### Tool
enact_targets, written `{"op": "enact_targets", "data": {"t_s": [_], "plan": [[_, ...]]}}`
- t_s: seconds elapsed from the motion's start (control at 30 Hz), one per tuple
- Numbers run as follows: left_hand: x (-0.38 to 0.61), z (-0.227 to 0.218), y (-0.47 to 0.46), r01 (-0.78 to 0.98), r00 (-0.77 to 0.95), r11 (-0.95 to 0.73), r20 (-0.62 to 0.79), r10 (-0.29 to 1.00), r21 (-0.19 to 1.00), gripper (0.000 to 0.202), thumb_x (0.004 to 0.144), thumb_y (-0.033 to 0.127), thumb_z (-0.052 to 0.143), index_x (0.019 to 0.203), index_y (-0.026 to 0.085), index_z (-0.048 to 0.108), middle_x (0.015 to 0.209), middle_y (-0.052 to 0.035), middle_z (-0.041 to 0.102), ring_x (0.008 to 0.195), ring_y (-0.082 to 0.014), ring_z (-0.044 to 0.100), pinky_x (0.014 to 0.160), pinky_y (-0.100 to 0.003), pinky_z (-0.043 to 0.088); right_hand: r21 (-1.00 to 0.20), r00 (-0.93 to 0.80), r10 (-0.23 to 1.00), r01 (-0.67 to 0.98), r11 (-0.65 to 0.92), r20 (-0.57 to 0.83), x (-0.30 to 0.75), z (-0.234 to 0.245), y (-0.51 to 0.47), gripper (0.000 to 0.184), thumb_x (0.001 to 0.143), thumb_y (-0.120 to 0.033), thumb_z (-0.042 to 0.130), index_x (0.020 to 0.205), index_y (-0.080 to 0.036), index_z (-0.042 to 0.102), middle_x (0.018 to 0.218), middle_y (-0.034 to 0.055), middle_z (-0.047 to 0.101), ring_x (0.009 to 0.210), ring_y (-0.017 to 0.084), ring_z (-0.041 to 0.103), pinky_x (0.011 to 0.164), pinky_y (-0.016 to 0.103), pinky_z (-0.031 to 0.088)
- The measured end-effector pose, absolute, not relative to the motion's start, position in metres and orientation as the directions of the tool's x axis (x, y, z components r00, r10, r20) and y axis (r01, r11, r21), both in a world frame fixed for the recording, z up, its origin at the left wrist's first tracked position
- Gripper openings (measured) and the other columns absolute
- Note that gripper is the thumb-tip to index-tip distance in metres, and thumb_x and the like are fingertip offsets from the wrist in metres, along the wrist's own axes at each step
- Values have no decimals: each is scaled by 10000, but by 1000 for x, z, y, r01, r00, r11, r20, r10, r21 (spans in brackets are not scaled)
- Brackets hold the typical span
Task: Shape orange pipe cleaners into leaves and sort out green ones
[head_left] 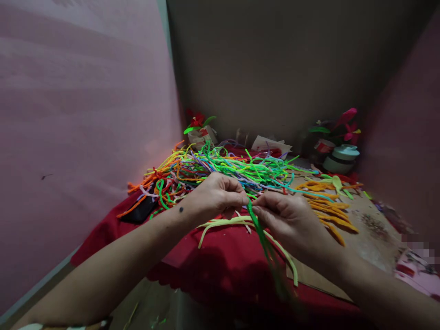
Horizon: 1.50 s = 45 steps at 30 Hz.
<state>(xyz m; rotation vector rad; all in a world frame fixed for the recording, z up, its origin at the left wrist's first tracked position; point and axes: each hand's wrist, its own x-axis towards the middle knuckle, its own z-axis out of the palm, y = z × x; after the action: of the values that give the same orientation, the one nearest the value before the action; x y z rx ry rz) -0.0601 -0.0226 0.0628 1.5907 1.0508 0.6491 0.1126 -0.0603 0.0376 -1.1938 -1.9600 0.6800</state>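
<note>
Green pipe cleaners (258, 229) hang down from between my hands, their lower ends blurred. My left hand (223, 192) is closed, its thumb and finger pinching the top of the green strands. Close beside it, my right hand (285, 217) pinches the same strands just below. Beneath both hands, pale yellow pipe cleaners (237, 221) lie on the red cloth (220, 250). Past my hands spreads a large heap of coloured pipe cleaners (237, 167), mostly green, purple, yellow and orange. How the held strands are joined at the fingertips is hidden.
On the right, orange pipe-cleaner shapes (328, 208) lie on a cardboard sheet (364, 247). A lidded pale jar (341, 158) and pink flowers (349, 130) stand behind. Red flowers (197, 120) are at the back left. A dark flat object (139, 209) lies left, near the pink wall (85, 114).
</note>
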Motion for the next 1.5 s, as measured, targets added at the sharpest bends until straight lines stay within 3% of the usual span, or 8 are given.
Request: {"op": "enact_targets", "data": {"t_s": [0.1, 0.23, 0.47, 0.73, 0.87, 1.03, 1.3, 1.5], "plan": [[-59, 55, -22, 242, 446, -61, -55, 893, 968, 112, 680, 208, 590, 609, 122, 585, 446, 32, 487, 411, -57, 415, 433, -185, 314, -867, -242, 951, 412, 279, 191, 109, 38, -62, 203, 812, -259, 491, 655, -171, 586, 534, -20, 521, 495, 100, 455, 472, 211, 343], [-58, 52, -21, 185, 408, -51, -29, 913, 981, 103, 670, 219, 602, 639, 121, 608, 493, 22, 528, 456, -67, 448, 465, -189, 326, -885, -211, 957, 380, 270, 201, 108, 40, -58, 228, 801, -312, 511, 679, -162, 631, 595, -10, 548, 564, 108, 456, 519, 219, 353], [-56, 56, -22, 196, 401, -178, 87, 912, 964, 65, 641, 189, 638, 632, 125, 645, 624, 21, 566, 614, -82, 488, 616, -209, 373, -981, -241, 969, 161, 104, 63, 113, 34, -50, 113, 717, -249, 592, 666, -155, 632, 625, 16, 631, 579, 124, 542, 565, 239, 409], [-48, 44, -17, -80, 404, 137, -94, 910, 987, 156, 632, 213, 690, 693, 122, 578, 578, 20, 540, 482, -64, 483, 461, -185, 345, -968, -257, 956, -169, -186, -139, 112, 30, -46, 199, 648, -314, 699, 687, -129, 634, 601, 26, 637, 463, 92, 537, 466, 212, 420], [-47, 42, -16, -124, 468, 230, -147, 871, 965, 165, 658, 207, 691, 703, 119, 559, 566, 11, 546, 464, -79, 523, 427, -188, 400, -993, -268, 961, -79, -87, -63, 115, 26, -44, 225, 720, -347, 630, 682, -125, 634, 587, 21, 616, 454, 77, 494, 440, 198, 365], [-47, 41, -14, -139, 485, 258, -161, 859, 956, 138, 673, 176, 677, 714, 117, 559, 527, 7, 556, 461, -90, 548, 412, -179, 420, -996, -224, 974, 70, 54, 38, 117, 27, -47, 214, 766, -338, 564, 733, -145, 651, 640, 20, 636, 552, 111, 536, 518, 221, 403], [-41, 44, -22, -35, 362, 25, -11, 932, 999, 110, 673, 166, 668, 679, 118, 570, 477, 39, 544, 387, -45, 482, 384, -143, 342, -996, -267, 963, -76, -52, -30, 110, 31, -50, 146, 747, -298, 573, 707, -163, 612, 651, 18, 654, 558, 134, 602, 589, 264, 483], [-49, 56, -13, 198, 506, -47, -61, 860, 979, 121, 655, 168, 669, 698, 118, 568, 515, 50, 534, 403, -50, 487, 381, -145, 368, -993, -241, 971, 118, 16, -13, 109, 37, -51, 171, 764, -255, 540, 640, -148, 591, 541, -3, 600, 469, 105, 543, 490, 216, 435]]}}
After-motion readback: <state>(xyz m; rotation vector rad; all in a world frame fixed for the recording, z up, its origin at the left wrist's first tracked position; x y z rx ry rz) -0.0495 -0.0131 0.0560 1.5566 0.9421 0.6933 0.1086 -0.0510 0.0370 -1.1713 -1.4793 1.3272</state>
